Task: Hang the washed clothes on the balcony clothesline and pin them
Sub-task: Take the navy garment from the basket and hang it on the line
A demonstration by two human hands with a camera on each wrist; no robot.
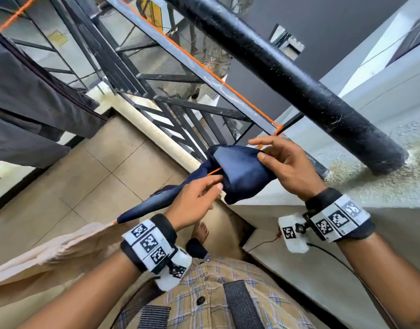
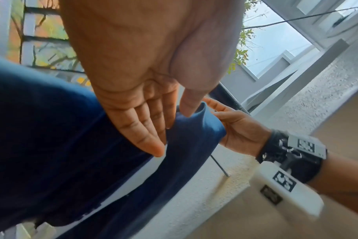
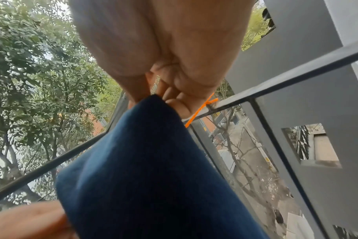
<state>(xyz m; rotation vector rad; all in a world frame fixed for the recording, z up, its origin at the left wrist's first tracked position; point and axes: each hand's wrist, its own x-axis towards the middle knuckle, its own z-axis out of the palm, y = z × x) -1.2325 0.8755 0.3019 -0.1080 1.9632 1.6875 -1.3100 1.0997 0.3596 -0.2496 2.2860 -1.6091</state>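
A navy blue garment [image 1: 239,172] lies bunched over the orange clothesline [image 1: 214,171], near where the line is tied to the railing [image 1: 278,129]. My left hand [image 1: 217,184] pinches the cloth's near fold between thumb and fingers beside the line. In the left wrist view the left hand [image 2: 174,122] has straight fingers along the garment [image 2: 61,137] and the thumb on a fold. My right hand [image 1: 261,150] pinches the garment's right edge, index finger lifted. In the right wrist view the right hand [image 3: 151,98] grips the tip of the blue cloth [image 3: 143,169]. No clothespin shows.
A grey garment [image 1: 38,103] hangs at the left. A beige cloth [image 1: 50,252] hangs on the line at lower left. A thick black pipe [image 1: 299,79] crosses overhead, above the metal railing [image 1: 180,103]. A rough concrete ledge [image 1: 370,186] lies to the right, tiled floor [image 1: 97,174] below.
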